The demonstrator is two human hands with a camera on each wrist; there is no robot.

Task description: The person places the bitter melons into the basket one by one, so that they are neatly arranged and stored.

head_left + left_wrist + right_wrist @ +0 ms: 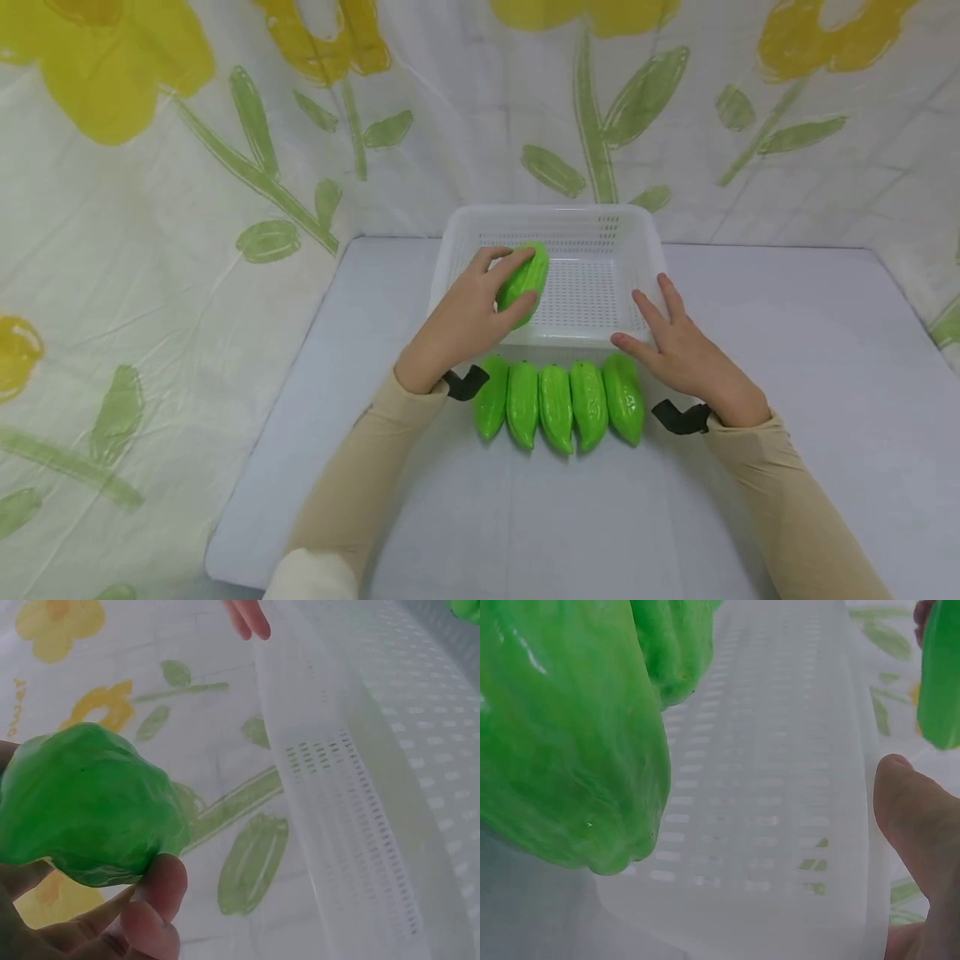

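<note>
A glossy green pepper (525, 283) is in my left hand (480, 292), gripped between thumb and fingers over the left part of a white plastic basket (543, 340). In the left wrist view the pepper (90, 806) shows its blunt end, with the fingertips against its underside. My right hand (686, 354) lies at the basket's front right corner, fingers spread, and its thumb (904, 817) is right at the rim in the right wrist view. Several more green peppers (555, 408) lie side by side in front of the basket, their pointed ends towards me.
A pale cloth-covered table (585, 517) carries the basket and the row. Behind and to the left hangs a white curtain (465, 125) with yellow flowers and green leaves. Dark straps (681, 417) hang at both wrists, the left one overlapping the leftmost pepper in the head view.
</note>
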